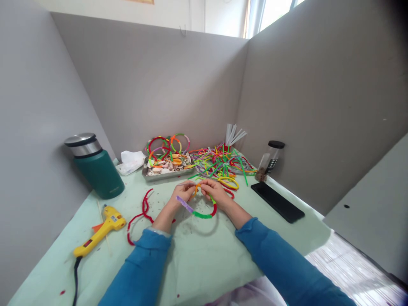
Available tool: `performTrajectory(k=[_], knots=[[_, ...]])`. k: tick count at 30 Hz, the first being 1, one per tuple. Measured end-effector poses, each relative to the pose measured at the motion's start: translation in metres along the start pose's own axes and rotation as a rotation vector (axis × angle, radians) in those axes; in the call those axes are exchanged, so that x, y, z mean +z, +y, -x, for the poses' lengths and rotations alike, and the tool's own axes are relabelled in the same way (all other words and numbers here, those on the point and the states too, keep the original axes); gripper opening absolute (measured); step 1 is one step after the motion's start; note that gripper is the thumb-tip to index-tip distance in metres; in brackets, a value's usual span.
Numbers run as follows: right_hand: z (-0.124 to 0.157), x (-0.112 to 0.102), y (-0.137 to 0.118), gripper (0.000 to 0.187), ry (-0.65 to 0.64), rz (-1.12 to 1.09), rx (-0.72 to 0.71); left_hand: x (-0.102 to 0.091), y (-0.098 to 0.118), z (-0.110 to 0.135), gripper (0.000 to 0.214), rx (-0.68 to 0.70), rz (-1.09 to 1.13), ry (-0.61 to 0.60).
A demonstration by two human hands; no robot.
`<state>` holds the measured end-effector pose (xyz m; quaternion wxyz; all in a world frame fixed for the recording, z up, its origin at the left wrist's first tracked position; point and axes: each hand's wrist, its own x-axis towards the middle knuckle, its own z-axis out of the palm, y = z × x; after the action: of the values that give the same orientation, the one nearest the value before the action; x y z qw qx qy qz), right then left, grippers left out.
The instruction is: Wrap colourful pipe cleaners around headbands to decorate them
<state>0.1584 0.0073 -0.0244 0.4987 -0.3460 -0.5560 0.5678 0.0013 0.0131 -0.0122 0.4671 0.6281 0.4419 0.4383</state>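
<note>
Between my hands, above the table, is a multicoloured pipe cleaner ring (203,216) with purple, green, red, yellow-green and orange stretches. Its purple end sticks out free below my left hand. My left hand (185,192) pinches the orange stretch at the top. Close beside it, my right hand (214,190) has its fingers closed on the same ring, near the yellow-green part. The fingertips of both hands nearly meet. Loose red pipe cleaners (145,209) lie on the table left of my left forearm, and a yellow pipe cleaner loop (230,183) lies behind my right hand.
A yellow glue gun (98,233) and a green bottle (98,172) are at the left. Behind my hands, a metal tray (170,175) holds shells, with finished-looking rings (159,146) on it. A pipe cleaner pile (219,163), a jar (270,159) and a black phone-like slab (277,202) are at the right.
</note>
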Motion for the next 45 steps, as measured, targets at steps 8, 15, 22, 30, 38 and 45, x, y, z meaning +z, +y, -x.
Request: performTrajectory(k=[8, 15, 22, 30, 38, 45], knots=[[0.001, -0.001, 0.0, 0.022, -0.057, -0.02, 0.01, 0.0, -0.006, -0.002, 0.025, 0.086, 0.076, 0.017], [0.004, 0.0, -0.005, 0.025, -0.064, -0.058, 0.053, -0.003, -0.001, 0.001, 0.024, 0.143, 0.006, -0.009], [0.004, -0.003, -0.008, 0.027, -0.115, -0.109, 0.12, -0.007, 0.0, 0.003, 0.028, 0.108, 0.074, -0.107], [0.007, -0.006, -0.01, 0.026, -0.173, -0.126, 0.174, -0.013, 0.011, 0.007, 0.027, 0.123, 0.085, -0.099], [0.005, -0.004, -0.006, 0.026, -0.171, -0.07, 0.123, -0.009, 0.008, 0.006, 0.029, 0.103, 0.02, -0.03], [0.005, -0.001, -0.007, 0.021, -0.137, -0.024, 0.079, -0.004, 0.003, 0.004, 0.029, 0.086, -0.028, 0.053]])
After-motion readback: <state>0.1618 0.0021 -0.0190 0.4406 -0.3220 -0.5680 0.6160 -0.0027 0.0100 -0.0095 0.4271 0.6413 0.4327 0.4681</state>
